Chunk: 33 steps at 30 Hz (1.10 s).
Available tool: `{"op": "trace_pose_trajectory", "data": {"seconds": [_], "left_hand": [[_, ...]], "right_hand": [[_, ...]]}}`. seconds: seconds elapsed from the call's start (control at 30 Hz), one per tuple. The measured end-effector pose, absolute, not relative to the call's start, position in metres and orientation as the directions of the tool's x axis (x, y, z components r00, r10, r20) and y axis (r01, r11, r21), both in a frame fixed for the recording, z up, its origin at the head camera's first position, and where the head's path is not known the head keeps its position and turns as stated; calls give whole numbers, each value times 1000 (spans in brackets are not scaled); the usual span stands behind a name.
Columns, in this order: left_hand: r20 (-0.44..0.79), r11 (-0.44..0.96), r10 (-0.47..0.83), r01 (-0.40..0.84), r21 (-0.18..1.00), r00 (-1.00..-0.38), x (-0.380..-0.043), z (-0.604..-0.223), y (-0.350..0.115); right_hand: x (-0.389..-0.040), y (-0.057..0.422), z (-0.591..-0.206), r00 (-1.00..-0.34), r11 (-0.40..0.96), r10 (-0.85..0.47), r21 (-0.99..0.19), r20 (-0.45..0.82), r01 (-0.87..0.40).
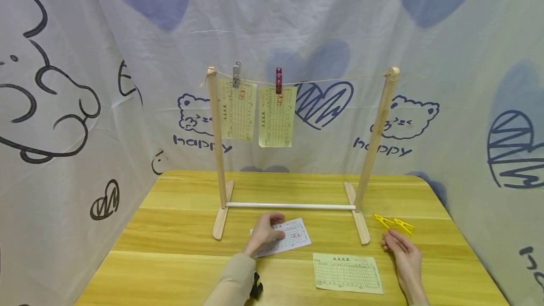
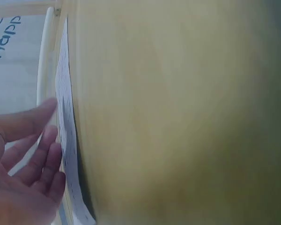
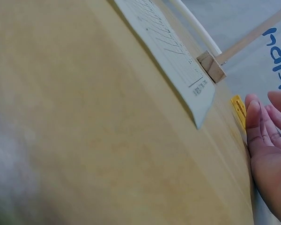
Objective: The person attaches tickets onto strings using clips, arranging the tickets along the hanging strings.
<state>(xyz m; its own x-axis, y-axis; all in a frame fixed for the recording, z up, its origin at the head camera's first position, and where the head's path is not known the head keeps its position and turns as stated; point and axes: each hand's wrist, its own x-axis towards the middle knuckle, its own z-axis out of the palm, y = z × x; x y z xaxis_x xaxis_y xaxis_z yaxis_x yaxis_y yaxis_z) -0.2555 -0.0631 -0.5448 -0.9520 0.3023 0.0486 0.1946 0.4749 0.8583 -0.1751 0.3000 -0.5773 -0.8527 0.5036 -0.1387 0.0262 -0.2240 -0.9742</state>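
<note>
On my head feed: left hand over white slip, lower centre of frame; fingers relaxed, gripping nothing; whether it touches slip I cannot tell. Right hand at lower right, fingers loosely bent, holding nothing, just beside yellow clips. Green slip flat at bottom, right of centre. Upper centre, I see pegged slips hanging from string.

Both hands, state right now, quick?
Left hand: open, fingers loosely bent over the white printed slip.
Right hand: open, nothing visible in its grip, near the yellow clothespins.
</note>
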Motion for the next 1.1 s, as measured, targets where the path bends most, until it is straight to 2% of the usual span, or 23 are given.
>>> {"op": "trace_pose_trajectory", "data": {"seconds": [0.2,0.47,0.6,0.8,1.1], "left_hand": [[27,499,270,164,851,-962,-254,-547,-78],[-36,531,317,146,835,-948,-250,-537,-90],[-32,557,334,170,813,-942,-254,-535,-83],[-39,608,290,152,779,-956,-258,-540,-75],[19,631,281,200,750,-959,-258,-544,-72]], "right_hand": [[-175,299,-577,-850,-218,502,-974,-162,57],[-174,301,-576,-856,-225,493,-973,-154,46],[-174,300,-575,-858,-245,489,-969,-157,38],[-174,298,-576,-867,-255,474,-966,-154,32],[-172,301,-575,-873,-251,464,-968,-149,31]]}}
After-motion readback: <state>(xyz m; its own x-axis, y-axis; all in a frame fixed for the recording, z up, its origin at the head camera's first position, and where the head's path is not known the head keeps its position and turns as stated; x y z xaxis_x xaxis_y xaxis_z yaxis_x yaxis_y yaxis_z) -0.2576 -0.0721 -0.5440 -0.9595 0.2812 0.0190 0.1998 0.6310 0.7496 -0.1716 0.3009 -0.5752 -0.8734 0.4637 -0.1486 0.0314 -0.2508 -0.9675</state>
